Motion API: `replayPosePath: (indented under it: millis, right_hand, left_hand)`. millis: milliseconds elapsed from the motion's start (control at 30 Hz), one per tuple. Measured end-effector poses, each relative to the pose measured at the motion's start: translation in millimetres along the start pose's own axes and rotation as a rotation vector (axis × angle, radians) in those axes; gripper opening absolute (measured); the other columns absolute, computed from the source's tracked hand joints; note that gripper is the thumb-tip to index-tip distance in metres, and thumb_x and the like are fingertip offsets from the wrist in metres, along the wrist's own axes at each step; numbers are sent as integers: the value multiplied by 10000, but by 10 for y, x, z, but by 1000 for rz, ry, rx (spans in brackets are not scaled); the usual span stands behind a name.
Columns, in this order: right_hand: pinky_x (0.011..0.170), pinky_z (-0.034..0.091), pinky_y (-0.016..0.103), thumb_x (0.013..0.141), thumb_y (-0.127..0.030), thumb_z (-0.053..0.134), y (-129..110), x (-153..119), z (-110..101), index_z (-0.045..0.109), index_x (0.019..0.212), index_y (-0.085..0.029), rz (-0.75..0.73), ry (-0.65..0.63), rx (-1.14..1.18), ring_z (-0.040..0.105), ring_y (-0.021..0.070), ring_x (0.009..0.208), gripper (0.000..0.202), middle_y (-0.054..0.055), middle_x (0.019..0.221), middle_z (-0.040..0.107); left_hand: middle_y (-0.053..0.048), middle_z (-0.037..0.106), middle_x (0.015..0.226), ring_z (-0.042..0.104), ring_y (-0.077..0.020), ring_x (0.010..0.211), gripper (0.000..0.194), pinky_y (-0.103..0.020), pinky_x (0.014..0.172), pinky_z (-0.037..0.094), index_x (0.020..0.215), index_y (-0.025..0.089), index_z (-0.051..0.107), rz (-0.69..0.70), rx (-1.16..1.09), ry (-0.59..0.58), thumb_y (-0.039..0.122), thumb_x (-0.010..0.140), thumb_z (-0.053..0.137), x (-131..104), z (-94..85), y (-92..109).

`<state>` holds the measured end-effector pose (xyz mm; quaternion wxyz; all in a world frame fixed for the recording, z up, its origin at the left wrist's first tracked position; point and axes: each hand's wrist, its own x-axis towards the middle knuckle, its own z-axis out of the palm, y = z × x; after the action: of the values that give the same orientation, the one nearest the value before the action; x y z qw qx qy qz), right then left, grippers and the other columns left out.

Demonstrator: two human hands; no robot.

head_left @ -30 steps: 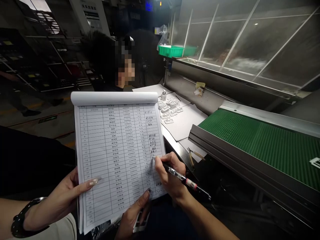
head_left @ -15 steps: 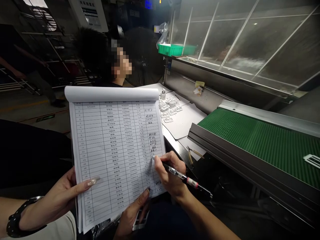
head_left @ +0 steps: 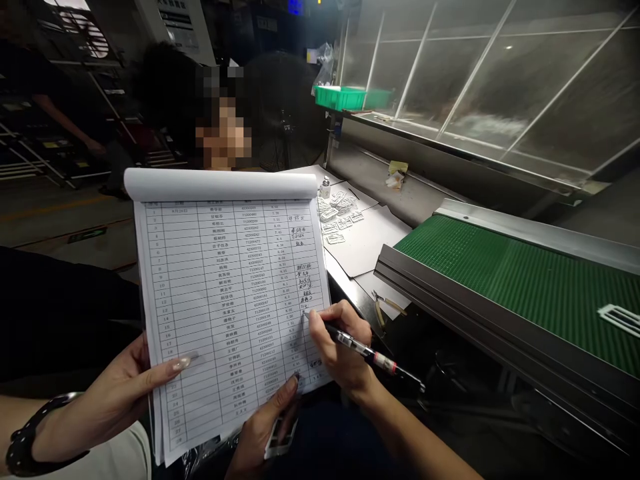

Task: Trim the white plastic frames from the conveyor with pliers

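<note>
A thick stack of printed sheets [head_left: 235,300] with rows of names and numbers is held up tilted, its top pages rolled back. My right hand [head_left: 345,340] pinches a black pen [head_left: 375,359], its tip touching the sheet's right-hand column among handwritten entries. At the bottom edge, my left hand [head_left: 267,423] grips the stack, thumb on top. A small pale-rimmed frame piece [head_left: 280,437] hangs below that thumb, partly hidden by the fingers. Another person's hand [head_left: 125,383], with a black wristband, holds the stack's left edge.
At right a green ribbed conveyor belt [head_left: 490,267] carries a white frame piece [head_left: 623,319]. Many similar frame pieces [head_left: 340,213] and a small bottle [head_left: 325,187] lie on white paper. Pliers [head_left: 383,308] rest nearer. A person [head_left: 165,113] sits beyond the sheets; a green bin [head_left: 340,98] stands behind.
The frame piece on the belt has shifted left. The seated person's head has moved slightly left, and someone walking in the background has moved. My hands stay nearly in place.
</note>
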<state>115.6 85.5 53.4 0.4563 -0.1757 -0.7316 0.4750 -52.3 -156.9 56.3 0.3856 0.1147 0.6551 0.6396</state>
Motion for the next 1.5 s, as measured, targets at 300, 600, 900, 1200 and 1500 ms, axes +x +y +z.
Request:
replayPosePath:
  millis: [300,600,900,1200,1500]
  right_hand:
    - [420,373,198,777,-200,614,-11,12,-15,496,664,-165,-29,-16,-8,450,73,432,167,-40,524,493]
    - [418,374,199,777,-189,610,7,13,-13,495,665,-162,-29,-39,4,446,70,427,163,-37,530,500]
    - [408,347,203,773,-179,606,39,14,-8,459,670,-178,-23,-1,37,401,63,414,179,-59,522,454]
    - [415,359,201,780,-182,602,32,15,-7,464,678,-178,-12,5,19,406,63,419,172,-60,524,452]
    - [402,347,208,782,-209,594,37,26,-9,462,670,-185,6,5,-12,398,68,415,175,-61,507,439]
  left_hand:
    - [23,718,909,679,-310,846,412,-421,608,637,1004,392,622,28,-10,-49,318,638,793,-16,25,27]
    - [25,721,891,687,-287,825,407,-338,557,635,993,402,630,4,-15,-40,315,632,797,3,6,4]
    - [35,714,935,671,-320,875,449,-389,530,636,991,432,618,-2,28,-6,357,593,814,-11,59,49]
    - [11,723,882,669,-332,873,437,-360,508,632,950,428,642,-26,-7,19,329,568,830,-15,33,38]
    - [28,726,896,673,-331,858,404,-415,576,638,961,394,635,-5,-9,-9,314,604,806,23,-6,13]
